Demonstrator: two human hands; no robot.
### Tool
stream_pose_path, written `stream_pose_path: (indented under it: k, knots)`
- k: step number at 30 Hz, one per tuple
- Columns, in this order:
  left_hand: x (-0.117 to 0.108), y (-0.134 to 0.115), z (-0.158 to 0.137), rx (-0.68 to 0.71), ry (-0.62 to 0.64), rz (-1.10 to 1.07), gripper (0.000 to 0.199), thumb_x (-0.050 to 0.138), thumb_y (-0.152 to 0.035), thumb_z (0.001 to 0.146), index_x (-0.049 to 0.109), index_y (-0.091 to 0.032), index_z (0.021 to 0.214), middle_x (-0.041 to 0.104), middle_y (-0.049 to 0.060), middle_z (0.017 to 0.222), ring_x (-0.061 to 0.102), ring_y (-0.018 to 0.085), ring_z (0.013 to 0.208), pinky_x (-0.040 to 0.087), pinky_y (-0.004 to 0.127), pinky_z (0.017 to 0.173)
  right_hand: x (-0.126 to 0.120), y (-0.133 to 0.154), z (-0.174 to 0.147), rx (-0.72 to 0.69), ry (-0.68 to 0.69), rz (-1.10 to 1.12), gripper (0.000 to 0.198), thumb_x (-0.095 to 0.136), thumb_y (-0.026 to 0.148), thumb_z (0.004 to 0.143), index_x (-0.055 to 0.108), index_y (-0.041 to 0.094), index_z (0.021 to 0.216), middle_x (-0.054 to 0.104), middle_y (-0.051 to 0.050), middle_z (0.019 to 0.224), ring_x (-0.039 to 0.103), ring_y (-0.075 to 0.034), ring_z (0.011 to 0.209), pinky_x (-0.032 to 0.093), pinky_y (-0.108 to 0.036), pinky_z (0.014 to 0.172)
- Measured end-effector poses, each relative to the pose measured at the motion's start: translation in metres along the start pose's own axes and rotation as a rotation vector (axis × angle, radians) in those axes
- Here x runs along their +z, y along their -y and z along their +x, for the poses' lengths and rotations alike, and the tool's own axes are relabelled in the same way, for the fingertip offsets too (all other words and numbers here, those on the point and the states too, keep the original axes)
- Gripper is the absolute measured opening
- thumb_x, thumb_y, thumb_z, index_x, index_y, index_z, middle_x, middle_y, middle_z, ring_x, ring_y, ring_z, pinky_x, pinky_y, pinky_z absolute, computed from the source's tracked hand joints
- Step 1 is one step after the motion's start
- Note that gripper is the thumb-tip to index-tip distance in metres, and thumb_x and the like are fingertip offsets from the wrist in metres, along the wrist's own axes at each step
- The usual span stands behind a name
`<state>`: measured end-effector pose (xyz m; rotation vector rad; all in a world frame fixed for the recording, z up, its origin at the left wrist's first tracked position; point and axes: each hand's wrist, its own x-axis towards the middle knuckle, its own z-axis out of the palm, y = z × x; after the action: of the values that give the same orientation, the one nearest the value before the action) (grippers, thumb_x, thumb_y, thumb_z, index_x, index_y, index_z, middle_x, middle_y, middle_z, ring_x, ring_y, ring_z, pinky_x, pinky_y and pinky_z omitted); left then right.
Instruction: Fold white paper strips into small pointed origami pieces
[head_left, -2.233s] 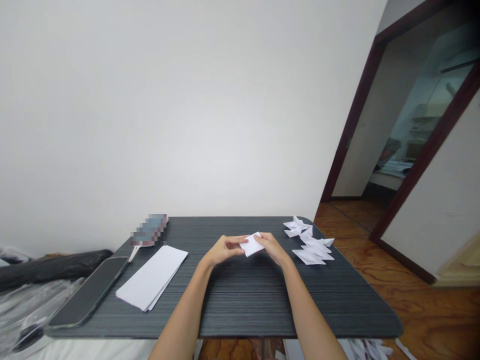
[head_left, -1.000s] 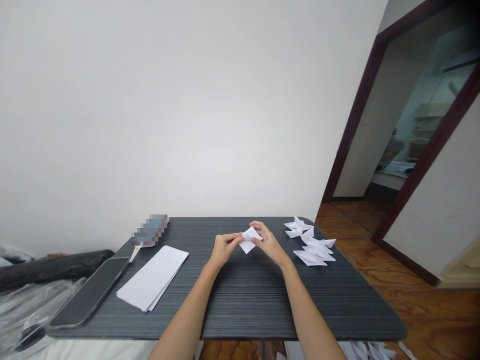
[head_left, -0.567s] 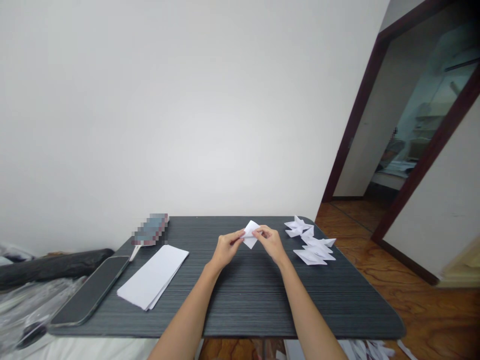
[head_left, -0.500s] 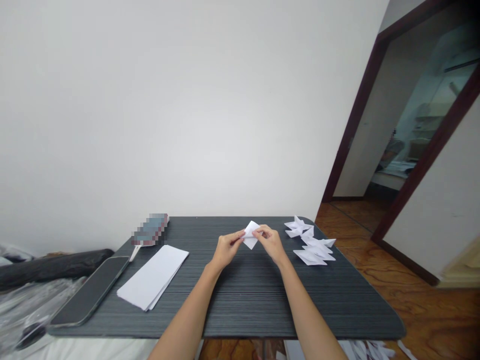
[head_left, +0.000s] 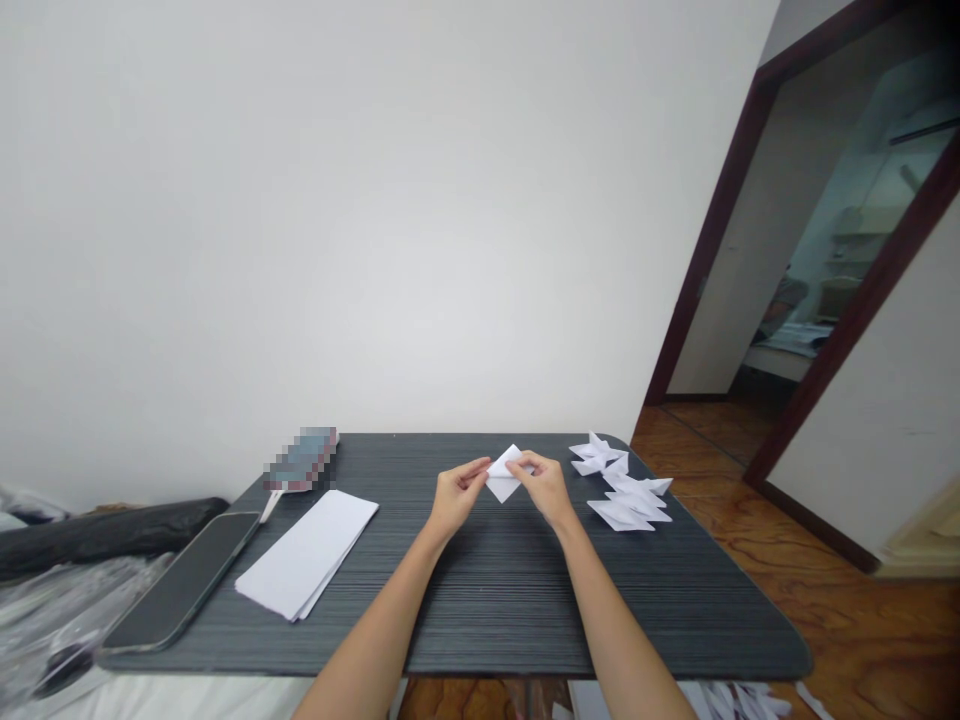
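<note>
A small folded white paper (head_left: 504, 487), diamond-shaped with a crease across its middle, is held up over the far half of the dark table. My right hand (head_left: 541, 482) pinches its right side between thumb and fingers. At its left corner, the thumb and fingertips of my left hand (head_left: 456, 496) close on the edge. To the right lie several folded white paper boats (head_left: 634, 498), bunched in a loose row. A stack of white paper sheets (head_left: 307, 553) rests left of my hands.
On the table's (head_left: 495, 610) left edge lies a dark phone (head_left: 184, 580); behind it is a blurred-out object (head_left: 302, 462) with a white cable. Paper scraps (head_left: 739, 700) show below the front edge. A person (head_left: 784, 303) is beyond the doorway at right.
The folded paper has tilted and shifted slightly right, and its crease shows more plainly. Both hands keep nearly the same place.
</note>
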<state>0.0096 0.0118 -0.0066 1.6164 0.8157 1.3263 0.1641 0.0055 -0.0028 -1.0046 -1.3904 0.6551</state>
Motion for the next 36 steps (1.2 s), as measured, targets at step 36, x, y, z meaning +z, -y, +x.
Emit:
stream_pose_path:
  k: [36]
  knots:
    - [-0.006, 0.014, 0.005, -0.205, 0.039, 0.093, 0.028, 0.058, -0.032, 0.062, 0.064, -0.006, 0.072, 0.065, 0.009, 0.064, 0.060, 0.018, 0.056, 0.048, 0.026, 0.053, 0.013, -0.006, -0.006, 0.287, 0.069, 0.362, 0.062, 0.066, 0.020, 0.053, 0.036, 0.022, 0.107, 0.057, 0.003, 0.063, 0.054, -0.012, 0.054, 0.042, -0.023, 0.050]
